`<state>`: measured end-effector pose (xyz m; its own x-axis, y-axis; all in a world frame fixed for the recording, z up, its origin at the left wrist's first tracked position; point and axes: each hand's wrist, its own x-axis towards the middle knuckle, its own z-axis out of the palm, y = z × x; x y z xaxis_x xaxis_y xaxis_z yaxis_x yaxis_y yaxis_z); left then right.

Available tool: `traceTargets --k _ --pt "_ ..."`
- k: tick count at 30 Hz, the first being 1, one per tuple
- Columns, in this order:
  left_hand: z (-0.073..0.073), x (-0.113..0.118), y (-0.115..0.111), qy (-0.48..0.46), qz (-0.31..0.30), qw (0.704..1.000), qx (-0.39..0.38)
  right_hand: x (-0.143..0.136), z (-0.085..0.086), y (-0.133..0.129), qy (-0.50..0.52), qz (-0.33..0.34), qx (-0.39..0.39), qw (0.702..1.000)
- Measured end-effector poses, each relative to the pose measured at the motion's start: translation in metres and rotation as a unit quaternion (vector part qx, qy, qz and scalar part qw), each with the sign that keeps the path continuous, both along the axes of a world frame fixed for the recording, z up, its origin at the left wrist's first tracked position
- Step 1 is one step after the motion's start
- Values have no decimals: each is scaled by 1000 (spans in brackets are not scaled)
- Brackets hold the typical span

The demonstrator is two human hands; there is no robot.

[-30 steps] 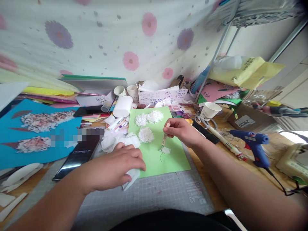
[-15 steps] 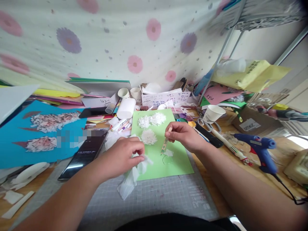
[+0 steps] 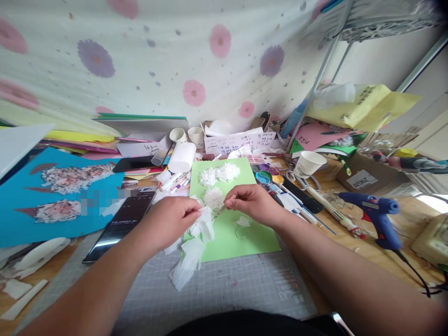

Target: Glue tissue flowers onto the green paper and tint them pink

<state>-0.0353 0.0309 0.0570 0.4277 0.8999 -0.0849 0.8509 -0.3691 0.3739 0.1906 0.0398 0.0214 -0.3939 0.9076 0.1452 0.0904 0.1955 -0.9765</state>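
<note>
Pinches crumpled white tissue paper (image 3: 203,225) in the left hand (image 3: 175,215), over a light-green paper sheet (image 3: 247,244) near the bench's (image 3: 416,209) front edge. Grips a slim pale stick (image 3: 219,212) in the right hand (image 3: 250,202). Faces, toward the right edge, a white paper cup (image 3: 309,166), unclear inside, and a brown cardboard box (image 3: 381,181) holding mixed items.

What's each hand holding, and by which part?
Left hand pinches white tissue paper near its upper edge; right hand grips a small stick, apparently near its upper end.
</note>
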Motion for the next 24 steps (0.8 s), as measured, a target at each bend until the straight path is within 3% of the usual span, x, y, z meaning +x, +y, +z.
traceTargets --k 4,11,18,24 --pt "1 -2 0 -4 18 1000 -5 -2 -3 1 -18 -20 3 1000" --pt "3 -6 3 -22 -11 1000 4 4 9 -4 64 -27 21 997" --pt "9 -8 2 -87 -32 996 -11 -7 8 -8 84 -41 44 995" --pt "9 -5 0 -122 27 991 -46 -12 7 -10 96 -23 45 994"
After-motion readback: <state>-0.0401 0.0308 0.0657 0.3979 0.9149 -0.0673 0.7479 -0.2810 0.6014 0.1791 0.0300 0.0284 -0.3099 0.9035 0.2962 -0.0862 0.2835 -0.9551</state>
